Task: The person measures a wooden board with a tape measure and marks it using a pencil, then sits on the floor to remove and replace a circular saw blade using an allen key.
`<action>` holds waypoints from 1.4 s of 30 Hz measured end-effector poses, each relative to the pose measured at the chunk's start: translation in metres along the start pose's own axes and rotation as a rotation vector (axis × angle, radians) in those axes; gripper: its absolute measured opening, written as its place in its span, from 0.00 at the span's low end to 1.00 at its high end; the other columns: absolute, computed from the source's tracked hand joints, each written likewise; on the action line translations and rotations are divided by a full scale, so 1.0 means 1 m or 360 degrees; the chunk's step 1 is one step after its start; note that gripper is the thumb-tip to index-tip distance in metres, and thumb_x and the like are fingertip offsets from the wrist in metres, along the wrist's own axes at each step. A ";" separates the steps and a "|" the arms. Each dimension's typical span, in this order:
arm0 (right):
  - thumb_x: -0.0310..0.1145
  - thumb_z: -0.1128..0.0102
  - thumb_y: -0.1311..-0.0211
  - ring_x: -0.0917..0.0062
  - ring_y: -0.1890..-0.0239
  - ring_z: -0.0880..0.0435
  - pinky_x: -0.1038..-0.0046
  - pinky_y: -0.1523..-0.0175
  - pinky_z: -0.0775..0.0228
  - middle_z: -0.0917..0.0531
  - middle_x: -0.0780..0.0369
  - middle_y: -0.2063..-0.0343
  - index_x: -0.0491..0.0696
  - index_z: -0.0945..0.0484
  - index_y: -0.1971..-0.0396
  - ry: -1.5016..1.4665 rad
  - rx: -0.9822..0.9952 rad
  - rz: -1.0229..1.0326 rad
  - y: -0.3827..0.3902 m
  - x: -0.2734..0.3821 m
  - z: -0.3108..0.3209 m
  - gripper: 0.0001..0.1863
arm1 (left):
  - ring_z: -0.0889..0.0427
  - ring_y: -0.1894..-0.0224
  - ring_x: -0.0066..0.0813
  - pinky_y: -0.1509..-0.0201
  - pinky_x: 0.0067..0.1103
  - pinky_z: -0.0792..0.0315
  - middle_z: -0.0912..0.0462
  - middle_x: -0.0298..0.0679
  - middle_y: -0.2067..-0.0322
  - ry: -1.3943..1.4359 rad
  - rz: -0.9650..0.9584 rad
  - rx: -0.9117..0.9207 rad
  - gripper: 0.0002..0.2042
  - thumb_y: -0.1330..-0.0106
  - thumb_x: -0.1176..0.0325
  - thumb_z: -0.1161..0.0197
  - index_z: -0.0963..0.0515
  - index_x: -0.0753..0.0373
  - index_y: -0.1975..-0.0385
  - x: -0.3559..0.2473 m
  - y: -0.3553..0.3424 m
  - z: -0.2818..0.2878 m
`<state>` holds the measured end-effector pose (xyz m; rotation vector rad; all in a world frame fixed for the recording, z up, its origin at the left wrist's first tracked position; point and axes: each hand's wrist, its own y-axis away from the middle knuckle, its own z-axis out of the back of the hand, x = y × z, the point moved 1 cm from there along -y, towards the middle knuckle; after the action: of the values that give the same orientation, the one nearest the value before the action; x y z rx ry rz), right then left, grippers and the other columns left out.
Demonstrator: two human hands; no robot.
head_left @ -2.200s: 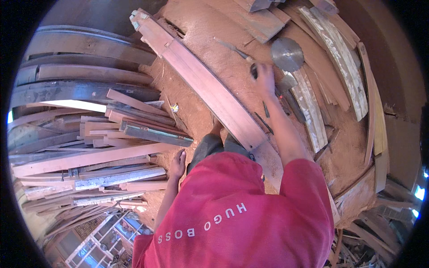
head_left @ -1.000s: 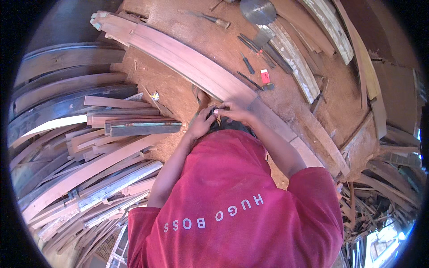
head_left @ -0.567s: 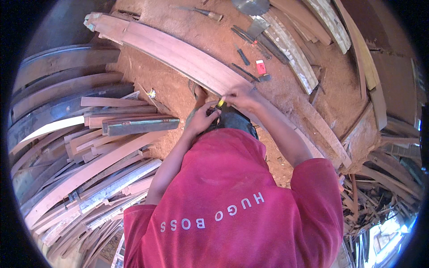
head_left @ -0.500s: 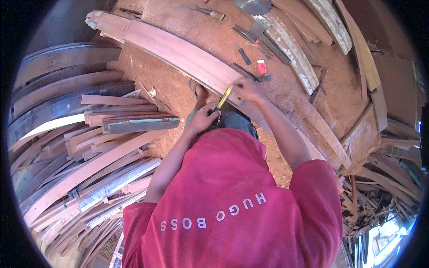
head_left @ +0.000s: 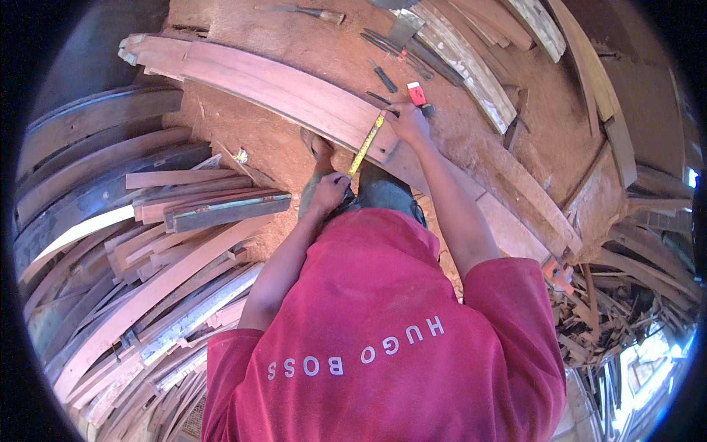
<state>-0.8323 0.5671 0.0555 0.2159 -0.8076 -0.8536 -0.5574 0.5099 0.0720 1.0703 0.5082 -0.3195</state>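
My left hand (head_left: 331, 192) is closed around the body of a tape measure, most of which the fingers hide. The drawn-out yellow tape blade (head_left: 366, 144) slants up and to the right across a long reddish wooden board (head_left: 287, 92). At the board's far edge my right hand (head_left: 409, 124) has its fingers closed on the end of the blade. The board runs from the far left down to the right, in front of my legs.
Beyond the board lie a wooden-handled chisel (head_left: 320, 13), a black-handled tool (head_left: 384, 76) and a red-and-white box (head_left: 416, 93). Stacked timber (head_left: 110, 166) fills the left side. More long boards (head_left: 471, 70) lie at the right. An orange clamp-like piece (head_left: 557, 275) sits near my right sleeve.
More of the yellow blade shows between my hands. My right hand has moved up to the board's far edge, while my left stays low near my lap. The whole view has shifted slightly.
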 end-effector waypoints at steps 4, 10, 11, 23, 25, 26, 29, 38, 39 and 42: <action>0.49 0.36 0.40 0.56 0.55 0.15 0.57 0.49 0.24 0.14 0.52 0.60 0.55 0.13 0.58 0.0062 -0.0060 0.0046 0.000 -0.001 0.000 0.17 | 0.17 0.55 0.48 0.50 0.33 0.26 0.16 0.52 0.62 -0.0044 0.0003 -0.0060 0.18 0.33 0.53 0.43 0.17 0.62 0.58 -0.002 0.001 0.001; 0.48 0.36 0.40 0.56 0.56 0.15 0.58 0.49 0.24 0.14 0.52 0.60 0.56 0.13 0.58 0.0016 -0.0016 0.0001 0.001 0.003 0.002 0.16 | 0.17 0.55 0.52 0.50 0.36 0.26 0.16 0.53 0.61 -0.0085 0.0043 -0.0068 0.18 0.34 0.53 0.42 0.17 0.62 0.59 0.002 -0.001 0.000; 0.48 0.36 0.40 0.56 0.57 0.15 0.58 0.49 0.24 0.14 0.52 0.61 0.56 0.13 0.58 0.0027 -0.0003 0.0015 0.001 0.003 0.002 0.16 | 0.16 0.57 0.50 0.51 0.34 0.25 0.16 0.52 0.62 -0.0101 0.0029 -0.0074 0.18 0.34 0.52 0.42 0.17 0.62 0.59 0.002 -0.002 0.000; 0.44 0.36 0.41 0.54 0.52 0.19 0.59 0.44 0.29 0.18 0.49 0.59 0.49 0.14 0.62 0.0020 -0.0166 0.0530 0.029 0.033 0.008 0.15 | 0.18 0.59 0.35 0.51 0.28 0.26 0.17 0.47 0.63 0.0522 -0.0253 -0.0363 0.16 0.30 0.58 0.42 0.23 0.66 0.55 -0.050 0.030 0.033; 0.44 0.36 0.41 0.53 0.52 0.20 0.58 0.45 0.29 0.19 0.47 0.59 0.46 0.15 0.63 -0.0260 0.0043 0.0631 0.050 0.047 0.003 0.16 | 0.19 0.56 0.35 0.49 0.28 0.27 0.18 0.48 0.61 0.0601 -0.0121 -0.0351 0.17 0.30 0.57 0.43 0.24 0.66 0.53 -0.059 0.027 0.038; 0.44 0.36 0.40 0.53 0.54 0.19 0.58 0.47 0.28 0.18 0.47 0.60 0.44 0.16 0.63 -0.0244 0.0062 0.0630 0.059 0.054 -0.001 0.17 | 0.19 0.55 0.36 0.48 0.29 0.27 0.19 0.49 0.60 0.0747 -0.0221 -0.0290 0.17 0.30 0.57 0.43 0.25 0.65 0.53 -0.063 0.025 0.039; 0.37 0.39 0.34 0.68 0.61 0.16 0.70 0.55 0.25 0.16 0.54 0.60 0.40 0.18 0.59 -0.0389 0.0269 0.0472 0.077 0.072 -0.021 0.15 | 0.20 0.53 0.41 0.46 0.32 0.28 0.20 0.49 0.60 0.0554 -0.0327 -0.0405 0.14 0.31 0.61 0.44 0.26 0.63 0.53 -0.061 0.021 0.042; 0.33 0.43 0.31 0.79 0.61 0.20 0.75 0.54 0.27 0.17 0.61 0.63 0.40 0.20 0.56 -0.0561 0.0678 0.0640 0.080 0.123 -0.068 0.12 | 0.26 0.69 0.23 0.67 0.25 0.30 0.23 0.33 0.73 0.1183 -0.0023 -0.0237 0.12 0.28 0.59 0.45 0.22 0.62 0.65 -0.015 0.039 0.077; 0.35 0.44 0.30 0.78 0.59 0.20 0.75 0.52 0.28 0.17 0.61 0.62 0.40 0.21 0.55 -0.0601 0.0727 0.0606 0.079 0.132 -0.070 0.14 | 0.26 0.70 0.21 0.69 0.23 0.30 0.23 0.32 0.73 0.1378 0.0108 -0.0137 0.12 0.28 0.59 0.45 0.21 0.60 0.64 -0.011 0.045 0.082; 0.38 0.47 0.28 0.75 0.55 0.20 0.73 0.47 0.29 0.17 0.59 0.59 0.39 0.22 0.52 -0.0731 0.0834 0.0485 0.079 0.164 -0.082 0.17 | 0.27 0.72 0.19 0.73 0.21 0.30 0.23 0.28 0.72 0.1991 0.0146 -0.0170 0.08 0.28 0.59 0.43 0.21 0.56 0.62 -0.004 0.063 0.097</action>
<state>-0.6638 0.4859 0.1266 0.3524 -1.4525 -0.3888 -0.5074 0.4517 0.1588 1.0950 1.5532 0.5193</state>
